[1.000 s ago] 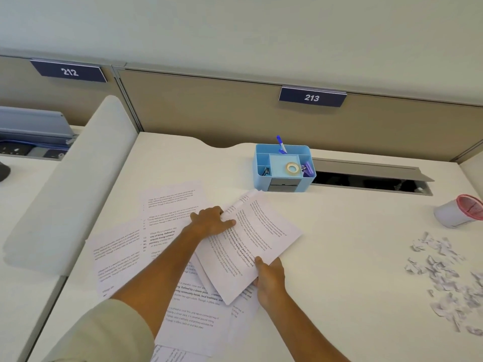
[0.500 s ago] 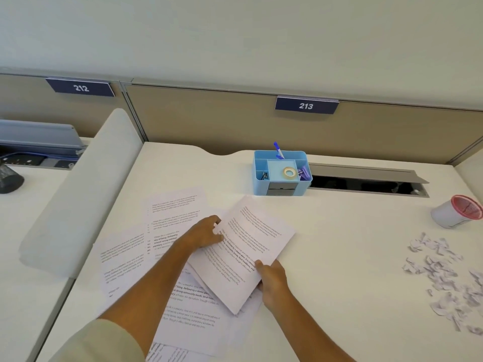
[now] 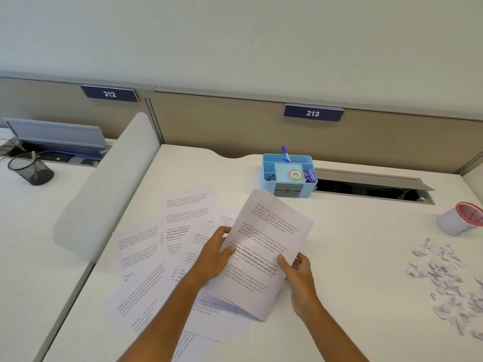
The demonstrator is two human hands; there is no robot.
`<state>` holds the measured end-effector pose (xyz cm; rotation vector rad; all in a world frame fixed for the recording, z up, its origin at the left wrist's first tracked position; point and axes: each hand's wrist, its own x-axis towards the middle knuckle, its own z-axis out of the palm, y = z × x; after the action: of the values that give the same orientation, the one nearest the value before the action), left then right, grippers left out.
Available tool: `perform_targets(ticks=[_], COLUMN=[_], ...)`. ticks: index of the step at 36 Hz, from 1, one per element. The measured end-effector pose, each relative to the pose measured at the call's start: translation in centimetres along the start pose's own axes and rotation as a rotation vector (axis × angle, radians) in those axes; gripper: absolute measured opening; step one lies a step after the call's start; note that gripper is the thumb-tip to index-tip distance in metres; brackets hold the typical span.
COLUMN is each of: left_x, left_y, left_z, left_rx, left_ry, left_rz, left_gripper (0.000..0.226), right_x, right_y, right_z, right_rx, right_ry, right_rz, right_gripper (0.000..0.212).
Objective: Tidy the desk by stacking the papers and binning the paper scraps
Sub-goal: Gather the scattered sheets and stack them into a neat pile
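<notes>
A small bundle of printed sheets [image 3: 271, 246] is lifted off the white desk [image 3: 352, 257], tilted up toward me. My left hand [image 3: 214, 254] grips its left edge, thumb on the printed face. My right hand [image 3: 298, 273] grips its lower right edge, thumb on top. Several more printed papers [image 3: 167, 244] lie fanned out on the desk to the left and beneath the bundle. A heap of torn paper scraps [image 3: 449, 278] lies at the right side of the desk. A small white bin with a pink rim [image 3: 460, 218] lies on its side behind the scraps.
A blue desk organiser [image 3: 287, 173] with tape and a pen stands at the back, beside an open cable slot [image 3: 371, 188]. A white divider panel [image 3: 104, 184] bounds the desk on the left. A black mesh cup [image 3: 30, 168] stands on the neighbouring desk.
Both hands have raised the bundle off the desk and turned it more upright. The view has shifted right and down a little.
</notes>
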<state>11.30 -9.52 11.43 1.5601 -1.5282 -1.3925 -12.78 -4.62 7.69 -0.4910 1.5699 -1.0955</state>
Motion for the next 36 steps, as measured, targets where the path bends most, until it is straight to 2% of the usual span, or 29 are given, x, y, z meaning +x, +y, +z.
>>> perform_targets(ticks=[5,9,18,26,36], left_x=[-1.7,-2.5,-3.4,-4.6,-4.3], left_y=[-0.4,0.3,3.4,2.5,2.3], left_z=[1.7,2.9,5.2,6.3,5.7], left_rx=[-0.056,-0.064,-0.150,-0.205,-0.186], left_ry=[-0.007,0.003,0.081,0.126,0.170], left_rz=[-0.058,-0.078,-0.005,-0.035,-0.055], left_gripper=[0.028,0.030,0.045,0.044,0.040], right_x=[-0.7,-2.0,-4.5,-4.9,-4.6], right_y=[-0.6,-1.9,-5.0,-2.3,-2.2], right_z=[-1.2,-1.4,-1.8,-2.1,-1.3], right_rx=[0.048,0.015,-0.011,-0.071,-0.118], right_ry=[-0.107,-0.075,0.010,-0.017,-0.026], right_rz=[-0.030,-0.128,-0.335,-0.296,-0.307], right_gripper=[0.032,0.029,0.029,0.032,0.028])
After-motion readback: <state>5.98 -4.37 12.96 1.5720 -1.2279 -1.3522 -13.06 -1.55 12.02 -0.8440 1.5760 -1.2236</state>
